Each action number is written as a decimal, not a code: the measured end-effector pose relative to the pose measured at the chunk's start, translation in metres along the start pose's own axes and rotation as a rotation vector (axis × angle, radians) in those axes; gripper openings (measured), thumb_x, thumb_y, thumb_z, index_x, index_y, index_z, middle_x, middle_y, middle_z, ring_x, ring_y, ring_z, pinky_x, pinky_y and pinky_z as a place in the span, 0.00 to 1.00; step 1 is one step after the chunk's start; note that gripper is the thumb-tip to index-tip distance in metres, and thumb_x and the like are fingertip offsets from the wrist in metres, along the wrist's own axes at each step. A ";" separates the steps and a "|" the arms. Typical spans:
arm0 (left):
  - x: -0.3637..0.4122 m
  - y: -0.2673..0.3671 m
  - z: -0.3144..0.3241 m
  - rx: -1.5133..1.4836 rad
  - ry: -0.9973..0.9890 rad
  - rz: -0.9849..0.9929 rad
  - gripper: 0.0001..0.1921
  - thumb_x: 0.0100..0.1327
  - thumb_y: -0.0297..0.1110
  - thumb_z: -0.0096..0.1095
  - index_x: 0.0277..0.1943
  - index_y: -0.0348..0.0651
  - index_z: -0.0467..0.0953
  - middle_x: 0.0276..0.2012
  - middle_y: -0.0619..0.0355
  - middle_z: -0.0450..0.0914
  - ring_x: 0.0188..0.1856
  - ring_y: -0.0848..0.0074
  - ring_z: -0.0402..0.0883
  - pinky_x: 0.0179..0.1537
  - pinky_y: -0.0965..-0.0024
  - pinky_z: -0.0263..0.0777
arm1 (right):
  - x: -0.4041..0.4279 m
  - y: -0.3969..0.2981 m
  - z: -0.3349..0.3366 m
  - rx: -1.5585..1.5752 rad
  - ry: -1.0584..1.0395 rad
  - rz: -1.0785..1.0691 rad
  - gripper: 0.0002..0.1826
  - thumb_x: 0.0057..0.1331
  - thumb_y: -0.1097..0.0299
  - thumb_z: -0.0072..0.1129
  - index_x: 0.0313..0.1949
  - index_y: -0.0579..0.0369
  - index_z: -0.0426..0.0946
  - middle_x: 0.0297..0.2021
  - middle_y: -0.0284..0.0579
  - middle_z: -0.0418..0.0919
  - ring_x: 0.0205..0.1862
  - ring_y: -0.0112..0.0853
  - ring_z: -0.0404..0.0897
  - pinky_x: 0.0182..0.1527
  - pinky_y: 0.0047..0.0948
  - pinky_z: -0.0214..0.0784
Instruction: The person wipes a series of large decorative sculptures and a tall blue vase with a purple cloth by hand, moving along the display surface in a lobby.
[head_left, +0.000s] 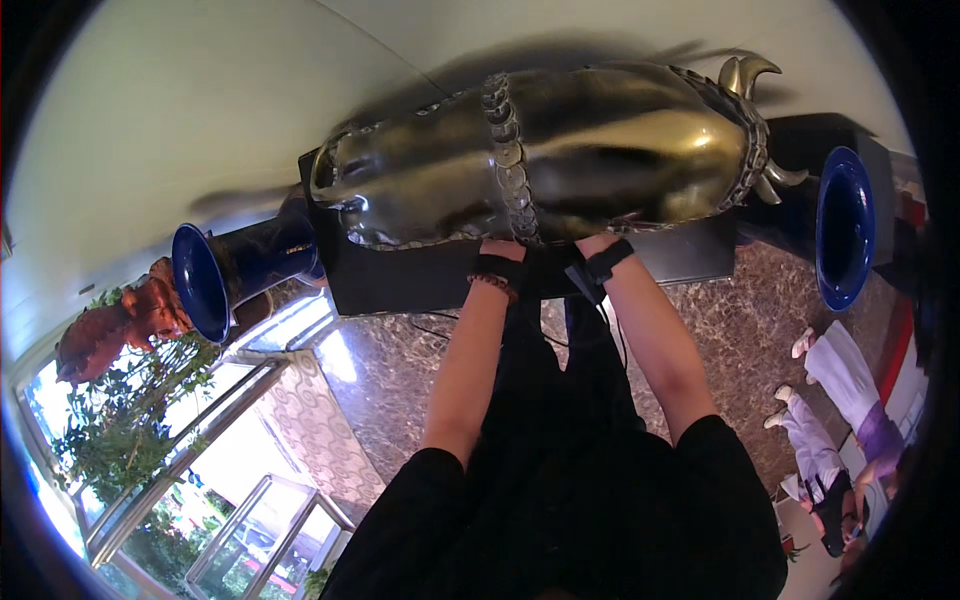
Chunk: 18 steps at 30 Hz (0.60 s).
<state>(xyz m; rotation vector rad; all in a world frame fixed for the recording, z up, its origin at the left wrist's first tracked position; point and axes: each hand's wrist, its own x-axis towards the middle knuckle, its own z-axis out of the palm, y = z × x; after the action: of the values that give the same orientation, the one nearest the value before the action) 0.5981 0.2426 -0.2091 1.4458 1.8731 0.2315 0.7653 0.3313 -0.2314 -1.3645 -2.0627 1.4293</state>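
A large, polished brass-coloured animal sculpture (622, 150) lies across the view before me, with curved, pointed parts at its right end. A band of overlapping coin shapes (512, 169) crosses its middle. It rests on a glossy black plinth (390, 281). My left hand (504, 247) reaches the sculpture's near lower edge just left of the coin band, and my right hand (596, 244) reaches the same edge to the right of it. The sculpture's edge hides the fingers of both hands, so any grip cannot be seen. Dark bands circle both wrists; a beaded bracelet is on the left.
Tall blue vases flank the plinth, one left (199, 281) and one right (845, 229). A reddish-brown carving (124, 319) and leafy plants (124, 427) stand farther left, near a metal-framed glass door (255, 540). Thin cables (431, 330) hang near the plinth. Two people (832, 442) are at right.
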 end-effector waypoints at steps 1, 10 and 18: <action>-0.003 0.008 0.002 -0.010 -0.005 0.001 0.26 0.76 0.43 0.55 0.72 0.42 0.71 0.73 0.40 0.70 0.75 0.47 0.67 0.77 0.49 0.58 | -0.008 0.004 -0.001 -0.038 0.018 -0.018 0.37 0.75 0.39 0.49 0.74 0.48 0.70 0.76 0.53 0.67 0.79 0.51 0.61 0.80 0.52 0.50; -0.010 0.018 0.020 0.326 0.282 0.219 0.22 0.69 0.38 0.58 0.62 0.39 0.80 0.64 0.42 0.80 0.65 0.51 0.78 0.67 0.41 0.66 | -0.032 -0.076 -0.017 -0.578 -0.460 0.078 0.23 0.66 0.66 0.57 0.60 0.57 0.80 0.61 0.63 0.79 0.66 0.50 0.76 0.69 0.51 0.66; -0.074 0.067 0.049 0.538 0.318 0.278 0.38 0.71 0.41 0.55 0.77 0.24 0.58 0.76 0.28 0.59 0.80 0.39 0.55 0.80 0.39 0.44 | -0.114 -0.024 -0.019 -0.595 0.058 -0.419 0.37 0.65 0.69 0.56 0.74 0.67 0.63 0.76 0.62 0.63 0.78 0.51 0.62 0.81 0.48 0.50</action>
<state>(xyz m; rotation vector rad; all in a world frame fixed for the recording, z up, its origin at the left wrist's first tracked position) 0.6863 0.1858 -0.1739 2.1454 2.0801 0.0936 0.8242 0.2475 -0.1717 -1.0270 -2.6476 0.6212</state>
